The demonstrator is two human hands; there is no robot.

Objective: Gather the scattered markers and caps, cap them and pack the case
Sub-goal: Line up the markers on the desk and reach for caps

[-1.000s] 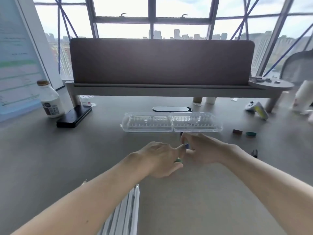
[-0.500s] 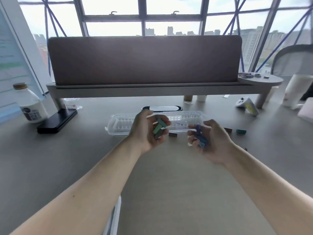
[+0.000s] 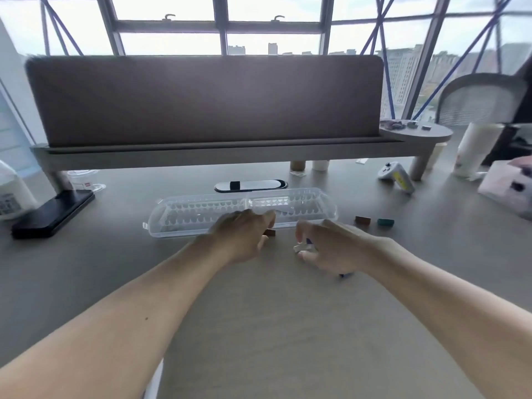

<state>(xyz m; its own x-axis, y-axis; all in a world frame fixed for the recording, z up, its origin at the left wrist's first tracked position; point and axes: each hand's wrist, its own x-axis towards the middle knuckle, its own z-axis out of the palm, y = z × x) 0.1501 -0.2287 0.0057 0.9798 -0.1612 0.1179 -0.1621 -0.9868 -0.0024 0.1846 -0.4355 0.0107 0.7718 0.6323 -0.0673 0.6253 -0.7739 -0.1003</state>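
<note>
Just past both hands lies the clear plastic case [image 3: 161, 226], open and flat on the desk [image 3: 259, 326], its long side running left to right. The left hand [image 3: 241, 240] is back-up, its fingers bent down and reaching the near rim of the case. The palm is hidden, so I cannot tell whether it holds anything. A small brown cap [image 3: 270, 232] sits on the desk right under those fingertips, between the two hands.

The right hand [image 3: 331, 250] is curled round a marker [image 3: 302, 248]. The pale end shows between thumb and fingers, and a blue end pokes out beneath the heel of the hand. This hand is close to the left one but not touching it, and just short of the case.

Farther right of the right hand, apart from it, another brown cap [image 3: 362, 220] and a teal cap [image 3: 385, 222] lie side by side. A black phone [image 3: 54, 211] lies well off to the left of the left hand.
</note>
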